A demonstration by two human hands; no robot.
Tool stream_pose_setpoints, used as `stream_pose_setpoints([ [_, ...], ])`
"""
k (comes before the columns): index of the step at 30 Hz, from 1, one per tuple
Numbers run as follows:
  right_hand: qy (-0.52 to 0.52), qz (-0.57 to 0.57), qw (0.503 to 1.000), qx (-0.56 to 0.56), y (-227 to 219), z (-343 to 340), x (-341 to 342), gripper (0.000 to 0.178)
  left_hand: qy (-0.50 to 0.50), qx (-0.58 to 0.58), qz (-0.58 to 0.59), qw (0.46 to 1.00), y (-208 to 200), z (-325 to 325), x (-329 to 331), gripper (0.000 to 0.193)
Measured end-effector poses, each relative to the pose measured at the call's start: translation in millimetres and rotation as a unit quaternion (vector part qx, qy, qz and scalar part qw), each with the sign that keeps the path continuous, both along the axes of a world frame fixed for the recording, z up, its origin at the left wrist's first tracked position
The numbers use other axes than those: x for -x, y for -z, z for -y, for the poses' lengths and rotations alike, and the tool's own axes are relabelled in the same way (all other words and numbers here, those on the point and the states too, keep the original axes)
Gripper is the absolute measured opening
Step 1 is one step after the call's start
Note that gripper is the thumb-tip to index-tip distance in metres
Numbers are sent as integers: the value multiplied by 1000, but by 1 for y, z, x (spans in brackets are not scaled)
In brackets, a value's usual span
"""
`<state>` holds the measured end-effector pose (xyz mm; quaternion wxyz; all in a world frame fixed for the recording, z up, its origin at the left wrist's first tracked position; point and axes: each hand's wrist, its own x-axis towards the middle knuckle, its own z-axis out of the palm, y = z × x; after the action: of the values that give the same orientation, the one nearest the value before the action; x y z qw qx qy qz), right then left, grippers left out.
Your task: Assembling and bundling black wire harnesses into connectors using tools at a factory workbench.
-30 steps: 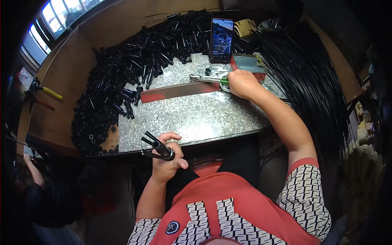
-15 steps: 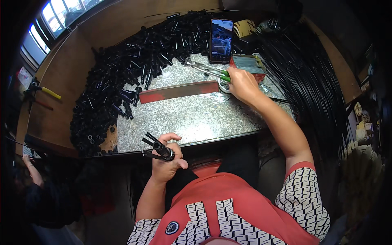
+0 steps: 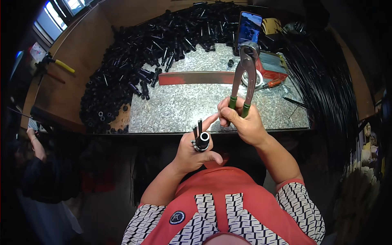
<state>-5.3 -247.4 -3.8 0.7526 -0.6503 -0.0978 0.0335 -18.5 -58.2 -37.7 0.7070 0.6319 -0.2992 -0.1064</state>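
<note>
My left hand [image 3: 185,151] is closed round a black tubular part [image 3: 204,141] with several thin black rods [image 3: 196,130] standing up beside it. The tube's open end faces up, above my lap at the table's near edge. My right hand [image 3: 249,124] grips end-cutting pincers [image 3: 250,81] by their green handles. Their metal jaws point away from me, and the handles are spread somewhat apart. The fingertips of my right hand meet or nearly meet the left index finger; I cannot tell which.
A long red-brown bar [image 3: 196,78] lies across the speckled tabletop [image 3: 171,110]. Black tubular parts [image 3: 134,59] are heaped at the back and left. A phone [image 3: 250,28], a red box [image 3: 273,74], an orange-handled tool [image 3: 272,83] and long black rods [image 3: 322,77] are rightward. Another person's arm [image 3: 37,145] shows far left.
My right hand has drawn the pincers back from the far tabletop toward my left hand and turned their jaws upward. The left hand has tilted the tube more upright. The view has shifted.
</note>
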Motion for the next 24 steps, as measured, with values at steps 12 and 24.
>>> stream_pose_setpoints([
  [12,-14,221,957,187,-2,-19,8,12,-43,115,-53,991,9,-10,-2,93],
  [24,-76,280,929,231,-8,-26,16,17,-37,131,-49,989,11,-10,-2,90],
])
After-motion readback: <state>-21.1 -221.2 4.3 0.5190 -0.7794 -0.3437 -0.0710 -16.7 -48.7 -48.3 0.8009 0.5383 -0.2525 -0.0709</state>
